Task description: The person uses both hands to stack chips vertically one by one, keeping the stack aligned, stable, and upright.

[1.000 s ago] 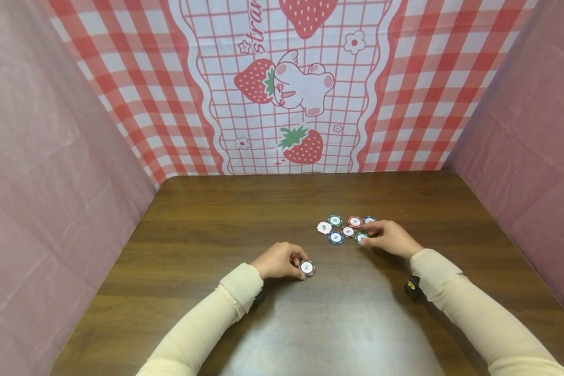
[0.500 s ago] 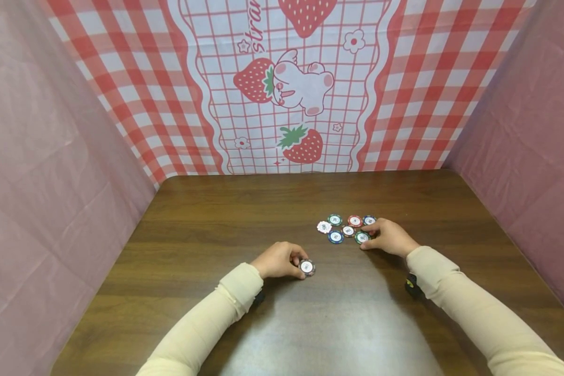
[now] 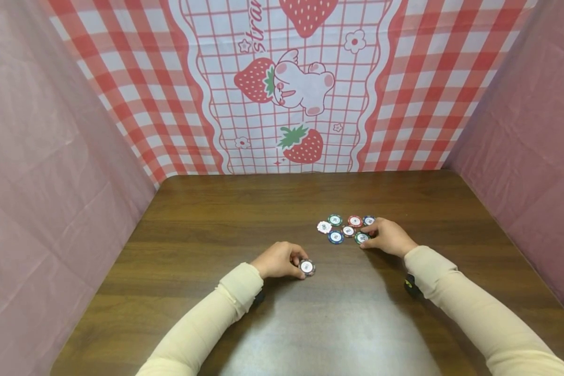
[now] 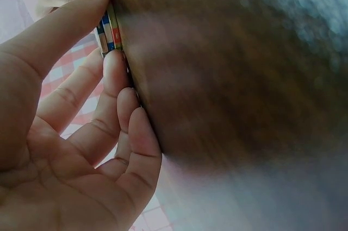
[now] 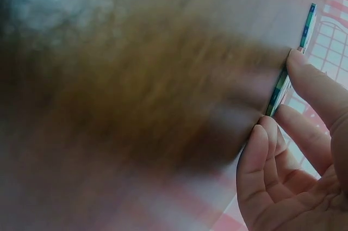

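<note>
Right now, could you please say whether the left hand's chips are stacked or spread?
The chips are stacked: the left wrist view shows coloured layers.

place: booth-like, cloth-screened; room type unclear | wood-grain tabletop (image 3: 225,209) | pink drapes (image 3: 51,156) both sides | strawberry-print checked cloth (image 3: 409,99) behind

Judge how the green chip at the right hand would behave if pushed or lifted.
The green chip would probably slide rather than roll, since it lies flat on the smooth-looking table. It seems stiff: its edge looks straight in the right wrist view. Being so thin, it may be fiddly to lift.
</note>
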Demonstrator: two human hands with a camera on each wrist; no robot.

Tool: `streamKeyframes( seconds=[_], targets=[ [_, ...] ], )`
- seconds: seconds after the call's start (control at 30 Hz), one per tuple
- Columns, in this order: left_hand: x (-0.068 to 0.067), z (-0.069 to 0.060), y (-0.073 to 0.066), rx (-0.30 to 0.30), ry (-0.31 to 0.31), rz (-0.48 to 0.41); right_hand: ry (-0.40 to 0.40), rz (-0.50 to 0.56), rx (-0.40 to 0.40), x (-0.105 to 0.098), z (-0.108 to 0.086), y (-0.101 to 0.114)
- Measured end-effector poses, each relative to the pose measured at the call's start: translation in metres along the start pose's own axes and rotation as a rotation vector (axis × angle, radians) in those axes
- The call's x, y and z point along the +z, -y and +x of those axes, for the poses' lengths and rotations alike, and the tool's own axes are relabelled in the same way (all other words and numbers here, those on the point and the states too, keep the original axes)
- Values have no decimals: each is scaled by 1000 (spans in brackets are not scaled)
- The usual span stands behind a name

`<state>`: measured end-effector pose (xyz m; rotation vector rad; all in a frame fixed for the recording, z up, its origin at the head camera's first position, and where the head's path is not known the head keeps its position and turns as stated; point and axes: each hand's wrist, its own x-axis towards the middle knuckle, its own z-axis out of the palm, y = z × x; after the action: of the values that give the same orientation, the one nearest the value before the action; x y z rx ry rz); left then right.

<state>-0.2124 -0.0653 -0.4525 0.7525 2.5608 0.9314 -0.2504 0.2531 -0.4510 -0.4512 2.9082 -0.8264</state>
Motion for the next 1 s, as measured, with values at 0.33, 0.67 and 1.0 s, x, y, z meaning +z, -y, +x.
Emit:
streamKeyframes(
  seconds=[0.33, 0.67, 1.0],
  targets=[
    [0, 0, 0, 3, 1, 1, -11, -9, -8, 1, 0, -4],
    [0, -1, 0, -2, -2, -13, -13, -35, -15, -1, 1, 0],
    [0, -1, 0, -6, 0, -16, -15, -64, -34, 1, 2, -2]
  ],
)
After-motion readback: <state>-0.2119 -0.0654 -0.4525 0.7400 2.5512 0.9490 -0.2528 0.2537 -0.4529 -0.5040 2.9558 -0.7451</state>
